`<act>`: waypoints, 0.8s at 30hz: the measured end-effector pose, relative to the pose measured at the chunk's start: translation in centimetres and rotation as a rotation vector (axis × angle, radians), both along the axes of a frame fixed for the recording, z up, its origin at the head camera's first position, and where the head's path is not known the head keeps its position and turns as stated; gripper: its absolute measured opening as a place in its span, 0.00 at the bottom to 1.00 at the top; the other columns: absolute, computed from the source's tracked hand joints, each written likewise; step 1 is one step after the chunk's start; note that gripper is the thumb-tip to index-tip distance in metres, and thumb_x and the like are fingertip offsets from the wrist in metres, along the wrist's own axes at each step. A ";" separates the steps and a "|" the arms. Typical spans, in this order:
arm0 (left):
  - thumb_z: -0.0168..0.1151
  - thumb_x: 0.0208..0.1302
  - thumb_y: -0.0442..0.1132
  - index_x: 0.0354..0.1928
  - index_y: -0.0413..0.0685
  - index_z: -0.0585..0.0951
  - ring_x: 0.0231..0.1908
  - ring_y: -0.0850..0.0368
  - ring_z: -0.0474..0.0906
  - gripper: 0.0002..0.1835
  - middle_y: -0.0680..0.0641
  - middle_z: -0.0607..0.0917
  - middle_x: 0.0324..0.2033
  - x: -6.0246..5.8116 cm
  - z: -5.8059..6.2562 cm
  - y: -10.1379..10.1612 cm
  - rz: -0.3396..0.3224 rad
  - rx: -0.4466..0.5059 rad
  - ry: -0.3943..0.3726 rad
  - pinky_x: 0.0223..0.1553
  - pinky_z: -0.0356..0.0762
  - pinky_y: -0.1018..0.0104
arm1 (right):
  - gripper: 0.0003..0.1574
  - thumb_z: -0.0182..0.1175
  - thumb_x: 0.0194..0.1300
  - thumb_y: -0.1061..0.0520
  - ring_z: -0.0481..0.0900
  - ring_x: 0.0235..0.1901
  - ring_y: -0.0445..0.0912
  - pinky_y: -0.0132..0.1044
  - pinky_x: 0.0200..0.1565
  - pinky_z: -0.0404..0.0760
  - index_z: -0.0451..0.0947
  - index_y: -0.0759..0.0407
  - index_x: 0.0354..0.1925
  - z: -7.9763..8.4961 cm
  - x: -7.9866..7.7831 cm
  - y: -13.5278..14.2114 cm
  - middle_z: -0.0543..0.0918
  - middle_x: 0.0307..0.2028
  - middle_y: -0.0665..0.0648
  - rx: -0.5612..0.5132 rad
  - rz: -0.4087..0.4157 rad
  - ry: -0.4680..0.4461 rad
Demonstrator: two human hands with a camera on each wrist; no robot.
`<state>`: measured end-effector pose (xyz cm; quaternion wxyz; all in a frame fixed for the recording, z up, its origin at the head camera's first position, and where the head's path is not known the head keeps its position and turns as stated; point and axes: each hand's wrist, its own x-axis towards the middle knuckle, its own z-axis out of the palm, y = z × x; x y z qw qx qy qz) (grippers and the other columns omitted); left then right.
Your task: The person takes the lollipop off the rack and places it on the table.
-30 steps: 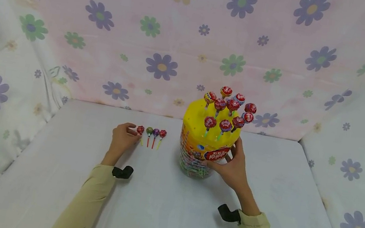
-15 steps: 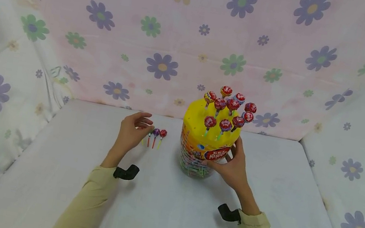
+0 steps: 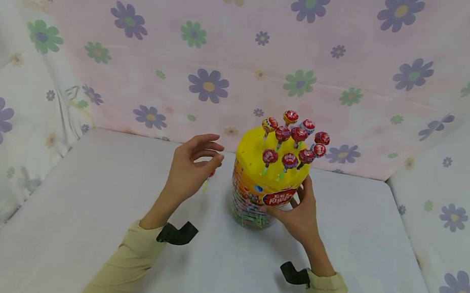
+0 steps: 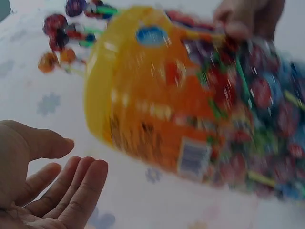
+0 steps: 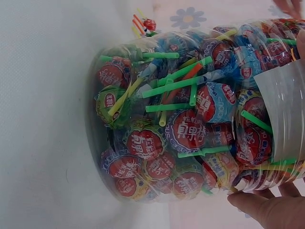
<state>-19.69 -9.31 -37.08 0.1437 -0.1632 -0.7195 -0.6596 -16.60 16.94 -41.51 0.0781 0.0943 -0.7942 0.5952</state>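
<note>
A clear plastic jar (image 3: pixel 250 197) packed with wrapped lollipops stands upright on the table, its yellow lid (image 3: pixel 252 157) stuck with several upright lollipops (image 3: pixel 289 161). My right hand (image 3: pixel 303 216) grips the jar's right side, thumb across the front and fingers around the back. To the left, apart from the jar, my left hand (image 3: pixel 188 170) hovers with relaxed fingers; the left wrist view shows nothing between its thumb and fingers (image 4: pixel 83 191). Beyond that hand lies a loose lollipop (image 3: pixel 211 174); others beside it are hidden in the head view, but several loose sticks (image 5: pixel 138 21) show in the right wrist view.
A white-covered table (image 3: pixel 79 224) spreads around the jar. Flowered cloth (image 3: pixel 231 53) hangs at the back and along both sides, close behind the jar. Black wrist mounts (image 3: pixel 177 233) stick out from both cuffs.
My left hand has moved right from the row of loose lollipops toward the jar, passing over the row and covering most of it. The right hand and jar have stayed put.
</note>
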 end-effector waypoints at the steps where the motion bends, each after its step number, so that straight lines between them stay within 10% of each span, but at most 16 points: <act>1: 0.64 0.66 0.25 0.60 0.35 0.78 0.44 0.42 0.85 0.21 0.32 0.85 0.48 0.3 0.3 0.5 -0.010 0.018 0.009 0.43 0.87 0.69 | 0.62 0.76 0.54 0.68 0.66 0.70 0.64 0.63 0.67 0.70 0.51 0.59 0.77 0.0 0.0 0.0 0.64 0.70 0.66 0.000 -0.001 -0.003; 10: 0.63 0.66 0.23 0.60 0.29 0.76 0.49 0.41 0.85 0.20 0.33 0.84 0.51 2.5 2.2 4.7 -0.117 0.073 0.142 0.50 0.86 0.63 | 0.62 0.76 0.54 0.68 0.67 0.69 0.64 0.62 0.67 0.71 0.51 0.60 0.77 0.0 0.0 0.0 0.64 0.70 0.66 0.002 -0.004 0.003; 24: 0.65 0.63 0.21 0.58 0.30 0.79 0.48 0.41 0.86 0.20 0.33 0.84 0.52 2.8 2.0 7.3 -0.188 0.094 0.248 0.53 0.85 0.58 | 0.61 0.75 0.53 0.70 0.69 0.67 0.66 0.62 0.64 0.73 0.52 0.63 0.76 0.0 0.2 0.0 0.65 0.69 0.69 0.006 0.008 0.068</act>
